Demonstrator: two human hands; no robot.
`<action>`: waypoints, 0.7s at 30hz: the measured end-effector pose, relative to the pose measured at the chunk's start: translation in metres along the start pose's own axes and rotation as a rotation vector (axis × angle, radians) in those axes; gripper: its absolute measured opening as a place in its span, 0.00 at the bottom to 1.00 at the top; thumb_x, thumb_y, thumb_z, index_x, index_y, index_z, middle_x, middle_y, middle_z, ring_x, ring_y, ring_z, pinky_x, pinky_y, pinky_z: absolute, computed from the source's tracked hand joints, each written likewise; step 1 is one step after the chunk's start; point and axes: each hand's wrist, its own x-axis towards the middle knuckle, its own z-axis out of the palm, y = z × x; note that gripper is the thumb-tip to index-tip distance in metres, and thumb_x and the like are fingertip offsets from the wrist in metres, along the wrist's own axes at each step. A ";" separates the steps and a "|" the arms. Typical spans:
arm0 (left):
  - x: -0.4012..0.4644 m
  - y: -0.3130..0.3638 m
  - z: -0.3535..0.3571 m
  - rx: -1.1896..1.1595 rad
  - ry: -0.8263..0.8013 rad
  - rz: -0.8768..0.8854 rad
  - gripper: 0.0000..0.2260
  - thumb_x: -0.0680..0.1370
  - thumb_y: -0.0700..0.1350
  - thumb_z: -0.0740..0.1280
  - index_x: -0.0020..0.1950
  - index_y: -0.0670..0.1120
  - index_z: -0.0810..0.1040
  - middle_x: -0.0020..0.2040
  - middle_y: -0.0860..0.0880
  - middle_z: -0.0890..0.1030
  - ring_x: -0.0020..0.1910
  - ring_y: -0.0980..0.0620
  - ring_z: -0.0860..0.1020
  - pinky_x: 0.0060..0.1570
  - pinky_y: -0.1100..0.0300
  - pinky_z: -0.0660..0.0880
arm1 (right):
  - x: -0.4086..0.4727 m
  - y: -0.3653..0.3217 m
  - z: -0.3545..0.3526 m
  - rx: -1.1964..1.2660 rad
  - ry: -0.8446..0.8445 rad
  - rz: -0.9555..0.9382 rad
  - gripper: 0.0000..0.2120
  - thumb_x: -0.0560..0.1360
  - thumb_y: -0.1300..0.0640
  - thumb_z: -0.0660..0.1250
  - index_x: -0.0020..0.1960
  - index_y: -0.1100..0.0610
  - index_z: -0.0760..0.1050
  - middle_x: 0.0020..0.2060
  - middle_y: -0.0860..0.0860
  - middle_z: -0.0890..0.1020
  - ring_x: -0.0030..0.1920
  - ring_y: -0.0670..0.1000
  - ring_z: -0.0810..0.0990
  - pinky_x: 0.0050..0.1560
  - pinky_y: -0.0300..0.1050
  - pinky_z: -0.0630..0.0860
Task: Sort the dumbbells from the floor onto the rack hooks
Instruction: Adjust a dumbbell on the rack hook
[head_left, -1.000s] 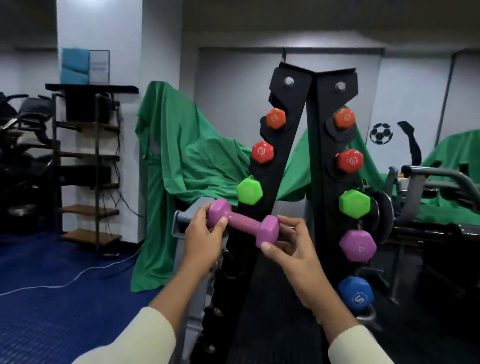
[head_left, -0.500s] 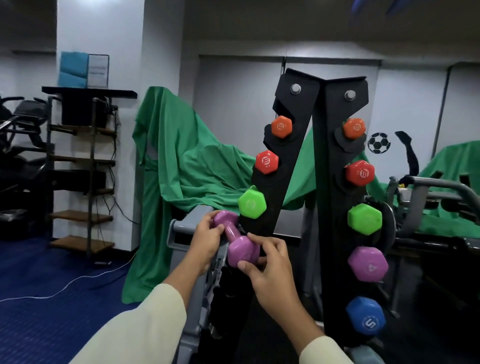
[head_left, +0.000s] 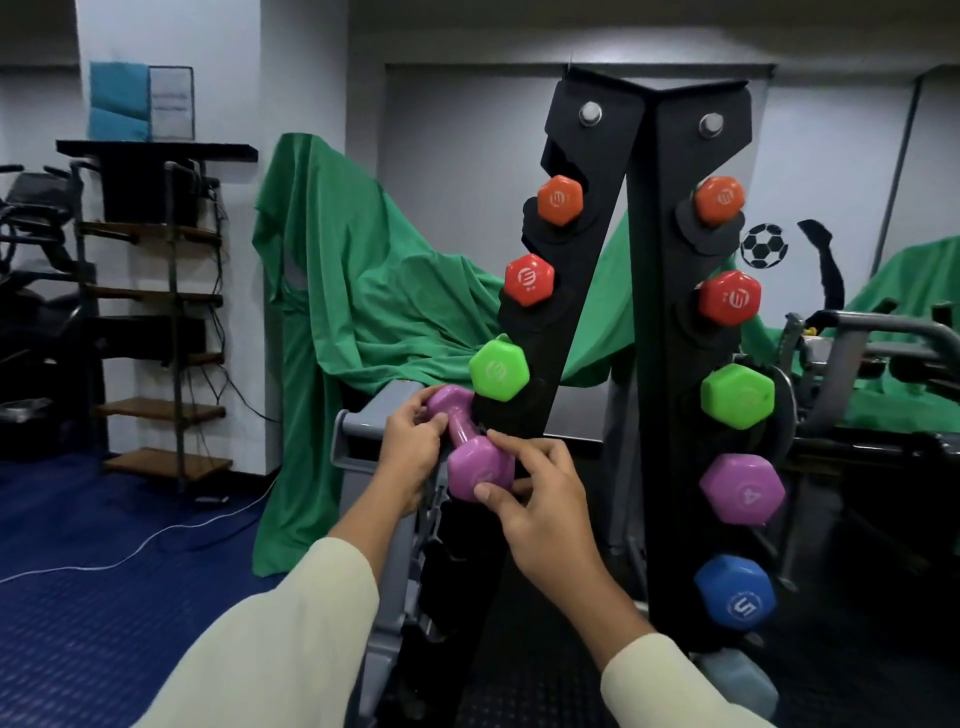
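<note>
Turned from level to steeply tilted, the purple dumbbell (head_left: 470, 451) now sits against the rack (head_left: 587, 291).
Left hand (head_left: 410, 452) fingers curl round its handle and upper head; right hand (head_left: 540, 512) fingers pinch its lower head (the near end). It lies on the rack's left upright, just below the green dumbbell (head_left: 498, 368), touching the black edge.

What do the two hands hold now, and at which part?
The purple dumbbell: left hand at its handle, right hand on its near head.
</note>
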 end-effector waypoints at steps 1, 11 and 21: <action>-0.001 -0.001 0.003 -0.011 0.030 0.006 0.18 0.82 0.34 0.63 0.67 0.50 0.81 0.59 0.45 0.84 0.57 0.46 0.83 0.60 0.49 0.81 | 0.000 -0.001 0.000 0.011 -0.001 0.002 0.28 0.75 0.61 0.79 0.71 0.43 0.78 0.58 0.44 0.72 0.48 0.38 0.77 0.53 0.30 0.76; 0.009 -0.001 0.011 -0.003 -0.100 -0.043 0.16 0.84 0.34 0.63 0.69 0.49 0.77 0.57 0.49 0.82 0.49 0.51 0.82 0.52 0.55 0.80 | 0.006 0.006 0.016 0.024 0.090 -0.014 0.25 0.77 0.57 0.78 0.71 0.43 0.79 0.56 0.42 0.72 0.44 0.48 0.81 0.54 0.42 0.82; 0.007 0.013 0.002 0.100 -0.303 -0.199 0.19 0.87 0.48 0.63 0.78 0.58 0.69 0.66 0.50 0.81 0.59 0.47 0.83 0.49 0.57 0.81 | 0.010 0.027 0.006 0.126 0.204 -0.072 0.12 0.79 0.56 0.74 0.61 0.44 0.85 0.52 0.42 0.80 0.42 0.51 0.86 0.43 0.53 0.85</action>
